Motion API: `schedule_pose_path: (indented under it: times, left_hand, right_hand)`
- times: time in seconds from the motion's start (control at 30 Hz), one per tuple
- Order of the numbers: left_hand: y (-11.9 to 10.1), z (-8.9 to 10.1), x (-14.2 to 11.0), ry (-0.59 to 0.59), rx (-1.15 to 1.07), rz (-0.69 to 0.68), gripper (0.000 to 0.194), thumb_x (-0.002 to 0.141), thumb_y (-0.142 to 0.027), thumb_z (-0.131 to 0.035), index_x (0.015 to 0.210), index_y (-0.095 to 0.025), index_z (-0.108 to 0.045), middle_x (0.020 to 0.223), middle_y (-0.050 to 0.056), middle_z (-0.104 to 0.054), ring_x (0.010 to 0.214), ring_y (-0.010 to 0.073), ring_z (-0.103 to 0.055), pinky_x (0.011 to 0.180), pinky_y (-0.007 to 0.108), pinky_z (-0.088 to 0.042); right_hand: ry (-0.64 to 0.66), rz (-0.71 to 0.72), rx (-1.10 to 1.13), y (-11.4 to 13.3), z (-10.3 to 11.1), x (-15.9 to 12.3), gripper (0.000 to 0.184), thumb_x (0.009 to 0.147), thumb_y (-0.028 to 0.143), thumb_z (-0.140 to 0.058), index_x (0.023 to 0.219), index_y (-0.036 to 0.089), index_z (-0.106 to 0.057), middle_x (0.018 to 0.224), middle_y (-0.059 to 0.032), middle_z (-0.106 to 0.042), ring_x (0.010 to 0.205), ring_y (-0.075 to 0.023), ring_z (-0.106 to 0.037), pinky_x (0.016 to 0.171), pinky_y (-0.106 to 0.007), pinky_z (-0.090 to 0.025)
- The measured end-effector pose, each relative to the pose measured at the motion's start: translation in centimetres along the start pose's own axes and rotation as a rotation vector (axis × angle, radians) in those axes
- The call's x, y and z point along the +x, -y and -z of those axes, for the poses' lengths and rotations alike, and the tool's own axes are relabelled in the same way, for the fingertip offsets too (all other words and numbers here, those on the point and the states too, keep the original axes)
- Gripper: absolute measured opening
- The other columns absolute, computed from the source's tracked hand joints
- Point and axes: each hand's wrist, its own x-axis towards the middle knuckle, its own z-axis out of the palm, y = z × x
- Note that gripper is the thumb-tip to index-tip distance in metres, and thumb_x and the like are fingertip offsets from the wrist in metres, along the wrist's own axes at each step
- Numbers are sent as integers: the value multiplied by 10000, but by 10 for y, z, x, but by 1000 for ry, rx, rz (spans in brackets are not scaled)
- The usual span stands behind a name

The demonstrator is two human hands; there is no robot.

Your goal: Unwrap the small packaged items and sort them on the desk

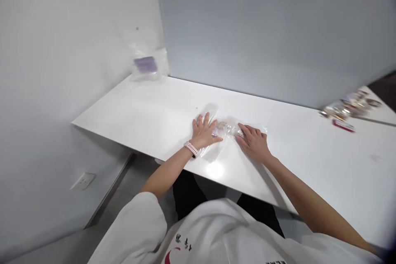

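A crinkled clear plastic bag (229,128) lies on the white table in front of me. Inside it are small items, pinkish and tan, too blurred to name. My left hand (204,134) rests flat on the bag's left part with its fingers spread, and a pale pink watch band circles that wrist. On the bag's right part, my right hand (254,142) lies palm down, its thumb apart from its outstretched fingers. Plastic shows between the two hands and beyond the right fingertips. What lies under the palms is hidden.
A clear bag with a purple block (145,64) stands in the table's far left corner. At the far right are a cluster of small shiny packets (346,107) and a dark red item (343,126). A grey partition (262,41) borders the white table (123,107).
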Motion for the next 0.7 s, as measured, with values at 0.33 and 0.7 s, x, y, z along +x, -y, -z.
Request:
schedule_pose_path:
  times: [0.33, 0.7]
  left_hand:
    - [-161, -57, 76, 27, 7, -180, 879, 819, -721, -554, 1551, -280, -348, 1693, 88, -54, 1530, 431, -23, 1196, 642, -49]
    - [-205, -42, 11, -381, -259, -274, 377, 928, -147, -468, 1286, -182, -583, 1382, 129, -568, 1337, 275, -454, 1141, 490, -349]
  right_hand:
    - [-108, -518, -82, -83, 43, -123, 593, 951, 578, -393, 1414, 231, -522, 1263, -187, -586, 1138, -371, -515, 936, -535, -409]
    - [-70, -470, 932, -128, 52, -105, 510, 886, 494, -531, 1299, 212, -628, 1204, -112, -663, 875, -209, -627, 801, -406, -549]
